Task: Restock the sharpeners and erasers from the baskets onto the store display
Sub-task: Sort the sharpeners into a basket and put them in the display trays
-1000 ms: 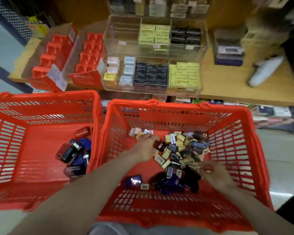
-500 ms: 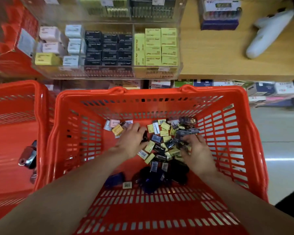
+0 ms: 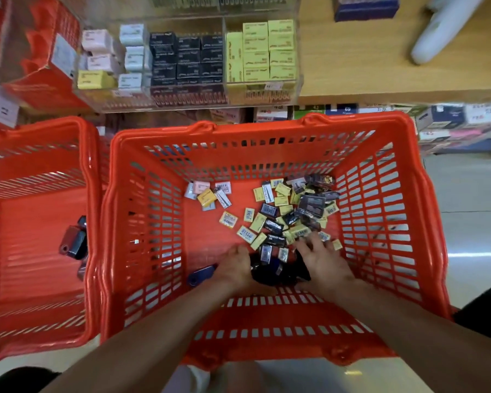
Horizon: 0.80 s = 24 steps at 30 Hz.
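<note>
Two red baskets stand below the display. The right basket (image 3: 267,129) holds a scatter of yellow and black erasers (image 3: 284,211), a small group of pastel erasers (image 3: 207,194) and a pile of dark sharpeners (image 3: 278,272) at its near side. My left hand (image 3: 236,268) is at the pile's left, fingers curled down onto the dark sharpeners. My right hand (image 3: 323,262) lies over the pile's right side with fingers spread, touching erasers. One blue sharpener (image 3: 201,275) lies beside my left wrist. The left basket (image 3: 40,131) holds a few dark sharpeners (image 3: 75,242).
A clear acrylic display (image 3: 187,61) with pastel, black and yellow eraser boxes sits on the wooden shelf (image 3: 380,66). Red cartons (image 3: 40,66) stand to its left. A white object (image 3: 442,26) lies at the shelf's far right. Boxed stock (image 3: 451,120) fills the lower shelf.
Both hands have drawn back from the eraser scatter toward me and now close in on the dark sharpener pile. The view has tilted down and right.
</note>
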{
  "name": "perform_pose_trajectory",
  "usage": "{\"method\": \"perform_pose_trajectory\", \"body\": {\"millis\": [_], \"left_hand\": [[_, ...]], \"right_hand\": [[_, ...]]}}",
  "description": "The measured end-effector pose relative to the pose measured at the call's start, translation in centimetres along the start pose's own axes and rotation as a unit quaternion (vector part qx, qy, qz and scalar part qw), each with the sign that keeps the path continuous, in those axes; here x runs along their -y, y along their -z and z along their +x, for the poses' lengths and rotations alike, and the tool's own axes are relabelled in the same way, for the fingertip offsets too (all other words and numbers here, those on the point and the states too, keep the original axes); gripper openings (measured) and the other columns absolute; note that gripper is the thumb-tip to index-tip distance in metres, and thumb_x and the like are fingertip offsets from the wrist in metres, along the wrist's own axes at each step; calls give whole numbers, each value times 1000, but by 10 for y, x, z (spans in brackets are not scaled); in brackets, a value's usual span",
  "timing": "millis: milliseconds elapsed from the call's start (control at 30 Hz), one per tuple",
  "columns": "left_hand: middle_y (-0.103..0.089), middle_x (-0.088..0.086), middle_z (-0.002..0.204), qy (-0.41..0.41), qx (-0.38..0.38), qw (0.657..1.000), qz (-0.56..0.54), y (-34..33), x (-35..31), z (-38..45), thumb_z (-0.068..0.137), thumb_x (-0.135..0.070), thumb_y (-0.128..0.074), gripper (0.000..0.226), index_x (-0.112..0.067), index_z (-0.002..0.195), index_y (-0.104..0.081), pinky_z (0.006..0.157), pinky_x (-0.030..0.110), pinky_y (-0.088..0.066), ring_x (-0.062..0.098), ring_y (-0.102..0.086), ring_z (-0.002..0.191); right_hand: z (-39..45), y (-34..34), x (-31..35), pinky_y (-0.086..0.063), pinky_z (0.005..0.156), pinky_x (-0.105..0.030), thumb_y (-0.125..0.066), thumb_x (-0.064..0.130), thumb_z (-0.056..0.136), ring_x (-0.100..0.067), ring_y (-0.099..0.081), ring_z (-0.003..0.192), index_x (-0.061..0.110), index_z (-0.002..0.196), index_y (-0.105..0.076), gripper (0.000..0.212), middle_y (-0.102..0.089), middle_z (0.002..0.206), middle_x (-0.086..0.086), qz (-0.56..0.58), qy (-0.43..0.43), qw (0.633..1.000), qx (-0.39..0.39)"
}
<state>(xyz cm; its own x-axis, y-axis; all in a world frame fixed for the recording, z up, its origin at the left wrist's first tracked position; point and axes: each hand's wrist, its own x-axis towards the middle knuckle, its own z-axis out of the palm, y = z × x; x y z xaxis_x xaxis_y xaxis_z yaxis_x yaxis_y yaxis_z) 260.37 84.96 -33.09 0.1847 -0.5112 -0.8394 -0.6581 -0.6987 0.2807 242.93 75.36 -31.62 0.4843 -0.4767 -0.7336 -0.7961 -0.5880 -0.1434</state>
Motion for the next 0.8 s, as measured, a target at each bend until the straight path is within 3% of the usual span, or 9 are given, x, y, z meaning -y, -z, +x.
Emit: {"method": "perform_pose_trajectory", "body": {"millis": [133, 233, 333, 400, 467, 567, 633, 800], "left_hand": [[-52, 9, 121, 6, -28, 1000, -3, -14, -12, 10, 58, -50, -84, 91, -13, 125, -36, 90, 36, -46, 27, -53, 113], [-59, -1, 103, 15, -19, 999, -34, -11, -8, 18, 58, -47, -83, 81, -20, 119, -38, 74, 32, -51, 20, -60, 96], [-60, -10, 85, 5, 10, 1000, -25, -1, -1, 22, 44, -55, -80, 76, -27, 108, -49, 60, 27, -51, 11, -61, 79], [-64, -11, 83, -2, 25, 1000, -13, 2, 4, 25, 32, -64, -71, 77, -31, 101, -57, 65, 32, -58, 9, -63, 75], [-65, -10, 89, -15, 38, 999, -18, -1, 7, 25, 33, -68, -67, 79, -31, 103, -56, 67, 33, -58, 10, -63, 79], [-65, -12, 98, -36, 55, 997, -34, -10, 7, 21, 35, -66, -76, 88, -33, 112, -50, 62, 21, -50, 7, -63, 85], [-65, -12, 92, -41, 72, 996, -37, -18, 7, 24, 35, -65, -79, 87, -32, 112, -53, 56, 18, -47, 9, -65, 83], [-60, -11, 99, -50, 57, 994, -77, 5, 6, 16, 43, -46, -81, 82, -31, 114, -45, 69, 30, -55, 12, -61, 91]], "right_hand": [[3, -10, 2, -45, 100, -42, -72, 22, 82, -34, -31, 127, 25, 138, -30, 70, -13, 143, -9, 18, 3, 1000, -21], [3, -9, -2, -44, 101, -41, -68, 24, 82, -31, -30, 125, 25, 132, -37, 59, -15, 137, -5, 63, 14, 997, -35], [-2, -8, -9, -47, 92, -32, -68, 27, 81, -23, -40, 112, 22, 126, -45, 51, -21, 132, -3, 54, 46, 997, -39], [-4, -11, -8, -49, 87, -32, -69, 28, 81, -23, -47, 110, 20, 129, -46, 53, -25, 138, -5, 25, 59, 998, -28], [-4, -11, -3, -50, 90, -32, -68, 30, 84, -23, -51, 115, 20, 130, -49, 52, -26, 146, -4, 20, 41, 999, -12], [-2, -3, 1, -47, 95, -34, -66, 35, 87, -23, -50, 123, 21, 127, -54, 44, -26, 151, -2, 33, 20, 999, -5], [-2, -3, 1, -47, 94, -36, -64, 43, 87, -24, -47, 123, 20, 128, -52, 49, -23, 151, -3, -9, 28, 1000, 4], [0, -12, 3, -49, 94, -32, -64, 30, 87, -22, -43, 119, 16, 120, -60, 37, -22, 145, -5, -16, 32, 999, -11]]}}
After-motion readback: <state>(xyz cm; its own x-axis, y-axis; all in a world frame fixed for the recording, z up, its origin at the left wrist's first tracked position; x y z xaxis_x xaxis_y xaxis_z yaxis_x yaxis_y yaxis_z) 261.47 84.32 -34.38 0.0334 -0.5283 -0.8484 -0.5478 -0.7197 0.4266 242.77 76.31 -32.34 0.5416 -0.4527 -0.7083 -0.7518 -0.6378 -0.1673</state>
